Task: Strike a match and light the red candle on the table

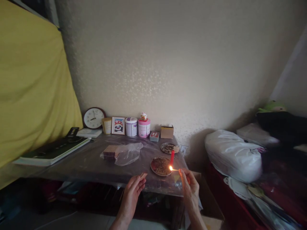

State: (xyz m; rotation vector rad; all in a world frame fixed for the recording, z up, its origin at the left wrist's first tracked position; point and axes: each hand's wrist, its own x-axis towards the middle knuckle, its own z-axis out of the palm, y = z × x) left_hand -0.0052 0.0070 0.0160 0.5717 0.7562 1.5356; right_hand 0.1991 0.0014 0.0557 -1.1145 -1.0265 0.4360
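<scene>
My right hand [189, 187] pinches a burning match [174, 169] whose flame sits at the base of a short red candle [172, 157]. The candle stands on the right rim of a round patterned dish [160, 166] near the table's front edge. My left hand [133, 191] is held up just left of the dish, fingers closed around a small matchbox [144, 175]. A second, smaller dish [168, 148] lies just behind the candle.
A dark table [96, 163] covered in plastic film carries a clear bag with a stack of cards [122, 152], a clock [94, 118], tins [131, 126], a framed picture [118, 125], small boxes [167, 131] and a book [51, 151]. A white bag [232, 153] lies at right.
</scene>
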